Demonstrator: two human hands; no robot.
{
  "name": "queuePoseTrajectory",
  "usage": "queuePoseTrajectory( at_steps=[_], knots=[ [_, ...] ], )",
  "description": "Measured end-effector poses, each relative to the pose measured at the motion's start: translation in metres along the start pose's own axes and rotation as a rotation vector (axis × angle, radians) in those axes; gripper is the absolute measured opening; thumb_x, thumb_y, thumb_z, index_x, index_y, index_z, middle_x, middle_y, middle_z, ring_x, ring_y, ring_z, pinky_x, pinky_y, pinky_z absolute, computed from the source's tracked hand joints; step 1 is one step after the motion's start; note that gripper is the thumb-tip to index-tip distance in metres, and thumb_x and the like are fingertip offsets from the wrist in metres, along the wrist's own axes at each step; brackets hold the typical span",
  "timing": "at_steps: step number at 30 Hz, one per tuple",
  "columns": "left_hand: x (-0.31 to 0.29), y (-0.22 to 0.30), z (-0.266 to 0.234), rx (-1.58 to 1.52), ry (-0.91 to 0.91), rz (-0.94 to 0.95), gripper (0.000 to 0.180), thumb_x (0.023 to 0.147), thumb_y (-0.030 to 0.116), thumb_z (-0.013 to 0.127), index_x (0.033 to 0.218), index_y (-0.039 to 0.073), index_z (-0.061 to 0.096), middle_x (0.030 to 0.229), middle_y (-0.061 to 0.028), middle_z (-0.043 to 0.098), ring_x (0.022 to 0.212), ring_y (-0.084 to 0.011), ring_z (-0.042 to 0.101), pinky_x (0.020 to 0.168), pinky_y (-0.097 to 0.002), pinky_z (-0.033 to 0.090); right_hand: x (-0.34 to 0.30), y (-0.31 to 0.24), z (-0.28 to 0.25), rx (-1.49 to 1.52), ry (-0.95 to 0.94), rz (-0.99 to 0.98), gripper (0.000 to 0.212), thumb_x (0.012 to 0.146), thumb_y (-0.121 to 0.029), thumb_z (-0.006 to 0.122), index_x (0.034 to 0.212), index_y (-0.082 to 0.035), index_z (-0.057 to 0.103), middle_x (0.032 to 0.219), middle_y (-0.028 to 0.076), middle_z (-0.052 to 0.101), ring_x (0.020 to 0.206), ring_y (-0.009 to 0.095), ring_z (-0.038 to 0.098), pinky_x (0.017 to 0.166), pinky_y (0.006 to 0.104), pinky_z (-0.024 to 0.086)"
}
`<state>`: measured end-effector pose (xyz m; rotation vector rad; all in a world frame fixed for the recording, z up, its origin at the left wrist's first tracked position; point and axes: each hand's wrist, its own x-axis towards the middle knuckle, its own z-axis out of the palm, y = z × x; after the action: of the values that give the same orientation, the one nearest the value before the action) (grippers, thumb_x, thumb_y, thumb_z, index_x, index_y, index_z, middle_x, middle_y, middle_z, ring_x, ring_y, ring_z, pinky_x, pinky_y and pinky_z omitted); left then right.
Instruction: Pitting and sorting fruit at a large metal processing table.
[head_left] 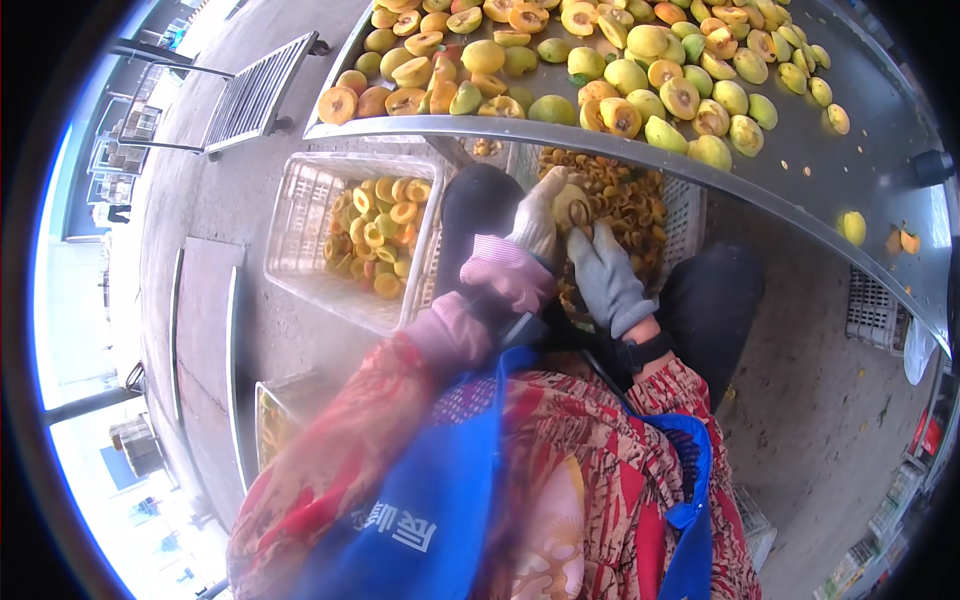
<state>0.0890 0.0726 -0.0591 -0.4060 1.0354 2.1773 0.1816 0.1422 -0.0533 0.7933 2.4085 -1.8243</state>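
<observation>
My left hand point(537, 218), in a pale glove, grips a yellow-green fruit point(572, 200) just below the edge of the metal table point(860, 160). My right hand point(603, 275), in a grey glove, holds a small looped pitting tool point(580, 216) against that fruit. Both hands are over a white crate point(685, 205) that holds several pitted fruit halves. On the table above lie several whole and halved yellow-green fruits point(640, 75).
A second white plastic crate point(300, 215) with several halved fruits stands on the concrete floor to the left. A metal rack point(250, 95) is at the far left, a grey crate point(875, 310) at the right. My patterned sleeves and blue apron fill the lower part.
</observation>
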Motion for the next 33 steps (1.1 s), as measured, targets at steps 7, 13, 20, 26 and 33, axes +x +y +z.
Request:
queuePoseTrajectory(
  at_steps=[7,13,20,26,33],
  knots=[
    [0.011,-0.008,-0.011,0.058,0.044,0.189,0.029,0.092,0.027,0.054,0.102,0.000,0.059,0.087,-0.0090,0.062,0.070,-0.0166,0.061,0.060,-0.0278,0.052,0.003,-0.003,0.010,0.091,-0.015,0.021,0.043,0.094,-0.038,0.044,0.103,0.003,0.052,0.092,0.026,0.058,0.085,0.038,0.054,0.080,0.0399,0.042],
    [0.012,-0.007,-0.011,0.120,0.060,0.292,0.031,0.092,0.028,0.054,0.098,-0.002,0.059,0.081,-0.0099,0.061,0.062,-0.0168,0.059,0.050,-0.0264,0.050,0.010,-0.001,0.011,0.259,-0.057,-0.009,0.039,0.096,-0.036,0.042,0.098,0.002,0.052,0.087,0.025,0.056,0.077,0.034,0.050,0.076,0.0374,0.043],
    [0.012,-0.010,-0.010,0.077,0.003,0.262,0.035,0.093,0.030,0.052,0.103,-0.003,0.058,0.086,-0.0114,0.061,0.063,-0.0163,0.058,0.048,-0.0256,0.048,0.012,0.012,0.015,0.015,0.101,-0.184,0.031,0.095,-0.030,0.046,0.096,0.001,0.051,0.081,0.027,0.056,0.076,0.043,0.053,0.068,0.0414,0.044],
    [0.013,-0.009,-0.012,0.043,-0.003,0.268,0.031,0.092,0.026,0.054,0.102,-0.003,0.059,0.086,-0.0121,0.061,0.065,-0.0158,0.059,0.053,-0.0269,0.049,0.016,0.011,0.007,0.089,-0.039,-0.100,0.036,0.095,-0.035,0.046,0.100,0.000,0.051,0.082,0.023,0.058,0.075,0.039,0.057,0.067,0.0417,0.045],
    [0.010,-0.005,-0.006,0.290,0.059,0.338,0.027,0.090,0.022,0.056,0.100,-0.002,0.060,0.087,-0.0119,0.062,0.066,-0.0148,0.058,0.053,-0.0251,0.049,0.008,-0.006,-0.006,0.470,-0.271,0.243,0.041,0.095,-0.036,0.044,0.114,0.000,0.050,0.102,0.022,0.061,0.088,0.034,0.060,0.078,0.0379,0.047]
  ],
)
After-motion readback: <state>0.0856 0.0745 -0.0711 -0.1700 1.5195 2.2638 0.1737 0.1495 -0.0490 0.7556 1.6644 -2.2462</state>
